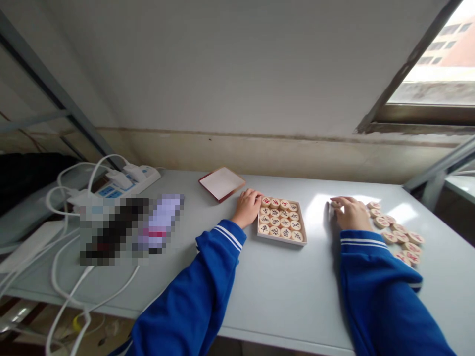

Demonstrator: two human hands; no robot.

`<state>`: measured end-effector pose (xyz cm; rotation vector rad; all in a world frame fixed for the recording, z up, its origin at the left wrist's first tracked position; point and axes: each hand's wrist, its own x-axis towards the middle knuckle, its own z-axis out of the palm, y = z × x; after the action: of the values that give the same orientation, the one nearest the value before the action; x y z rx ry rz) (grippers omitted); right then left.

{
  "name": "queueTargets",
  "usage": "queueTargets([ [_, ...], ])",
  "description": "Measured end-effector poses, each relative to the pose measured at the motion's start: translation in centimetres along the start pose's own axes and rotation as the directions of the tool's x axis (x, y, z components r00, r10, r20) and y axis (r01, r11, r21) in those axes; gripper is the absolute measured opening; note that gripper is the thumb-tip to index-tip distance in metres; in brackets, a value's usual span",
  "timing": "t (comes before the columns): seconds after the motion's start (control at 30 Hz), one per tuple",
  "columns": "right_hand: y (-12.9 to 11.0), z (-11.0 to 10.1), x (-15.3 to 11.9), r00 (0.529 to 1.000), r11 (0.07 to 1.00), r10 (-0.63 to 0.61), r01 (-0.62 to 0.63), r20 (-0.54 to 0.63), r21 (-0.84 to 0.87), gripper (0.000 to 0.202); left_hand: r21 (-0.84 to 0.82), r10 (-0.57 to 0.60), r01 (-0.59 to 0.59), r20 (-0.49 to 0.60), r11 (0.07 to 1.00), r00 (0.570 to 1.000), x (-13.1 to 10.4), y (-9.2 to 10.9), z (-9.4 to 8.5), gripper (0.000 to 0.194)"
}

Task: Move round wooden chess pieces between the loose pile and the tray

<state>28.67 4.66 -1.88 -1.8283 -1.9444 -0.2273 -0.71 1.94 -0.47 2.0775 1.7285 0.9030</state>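
A shallow box (282, 239) holds round wooden Chinese chess pieces in rows, with red characters on several along the far side and dark ones on the others. At its left wall, my left hand (248, 206) has its curled fingers gripping the far-left corner. My right hand (351, 212) is to the right of the box, low over the table, fingers bent together around a pale Chinese chess piece (335, 203) that is mostly covered. Just beyond that hand, several loose pieces with red characters (400, 237) lie in a scattered group, partly hidden by my right sleeve.
The box lid (222, 183) lies inside-up near the wall. On the left are a power strip (143, 179) with plugs, tangled white cables (55, 291) and a pixelated phone-like object (161, 222). A window (441, 74) and a slanted metal frame bound the right side.
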Motion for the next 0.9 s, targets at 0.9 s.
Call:
queueTargets([
  [0.9,-8.4,-2.0,-1.1,0.954,0.783,-0.298,0.227,0.029,0.579,0.029,0.008,0.022,-0.022,-0.013,1.0,1.0,0.0,-0.1,0.1,0.022],
])
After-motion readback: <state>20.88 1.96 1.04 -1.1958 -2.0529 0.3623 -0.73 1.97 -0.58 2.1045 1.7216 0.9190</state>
